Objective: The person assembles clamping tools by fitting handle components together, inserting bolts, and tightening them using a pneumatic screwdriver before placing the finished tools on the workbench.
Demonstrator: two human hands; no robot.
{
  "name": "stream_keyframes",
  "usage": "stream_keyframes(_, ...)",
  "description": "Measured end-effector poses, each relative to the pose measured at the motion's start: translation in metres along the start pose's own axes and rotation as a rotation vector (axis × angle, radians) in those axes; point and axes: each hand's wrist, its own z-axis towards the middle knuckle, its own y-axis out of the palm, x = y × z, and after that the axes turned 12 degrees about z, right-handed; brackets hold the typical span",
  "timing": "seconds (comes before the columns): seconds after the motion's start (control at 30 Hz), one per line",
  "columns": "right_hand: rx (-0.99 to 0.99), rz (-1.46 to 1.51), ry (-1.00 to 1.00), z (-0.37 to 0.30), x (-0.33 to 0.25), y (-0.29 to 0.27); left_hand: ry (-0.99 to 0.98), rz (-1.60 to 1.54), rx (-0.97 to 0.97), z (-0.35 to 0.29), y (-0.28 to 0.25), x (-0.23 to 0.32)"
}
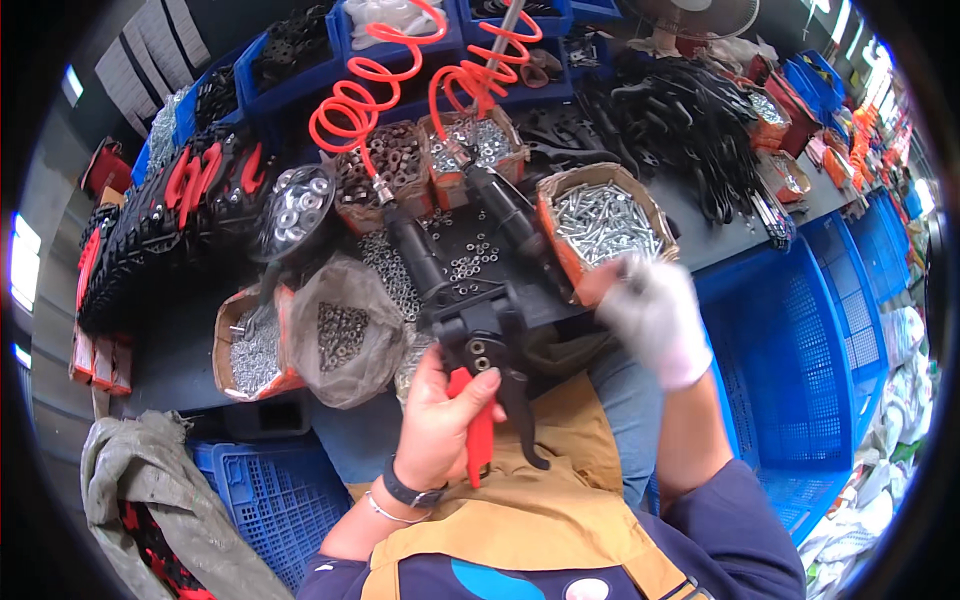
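My left hand (440, 420) is wrapped round the red grip of a black plier-like hand tool (482, 335), above my lap. Two brass-coloured nuts or bushings show on the tool's black body, and its curved black handle hangs beside the red one. My right hand (650, 315), in a white glove, is at the near edge of a carton of silver screws (605, 220). Motion blurs it, so its fingers and anything in them are unclear. Two black air screwdrivers (415, 250) (508, 212) on red coiled hoses lie just beyond the tool.
Loose nuts (470, 260) are scattered on the dark bench. A plastic bag of nuts (342, 335) and a box of small silver parts (252, 350) stand at left. Finished-looking red-and-black tools (170, 220) line the far left; black handles (690, 130) pile up right. Blue crates (790, 370) stand right.
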Motion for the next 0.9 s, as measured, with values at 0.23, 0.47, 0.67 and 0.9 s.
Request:
stream_keyframes(0.23,-0.243,-0.861,-0.322,0.09,0.058,-0.05,-0.05,0.004,-0.092,0.002,0.018,-0.002)
stream_keyframes(0.47,-0.303,-0.996,-0.352,0.118,0.069,-0.026,-0.038,-0.018,-0.08,0.004,0.024,-0.008)
stream_keyframes(0.67,-0.277,-1.128,-0.401,0.103,0.058,-0.032,-0.006,0.039,-0.077,0.009,0.026,-0.007)
stream_keyframes(0.9,-0.052,-0.221,-0.387,0.02,0.019,-0.013,-0.008,-0.026,-0.06,0.009,0.014,-0.012)
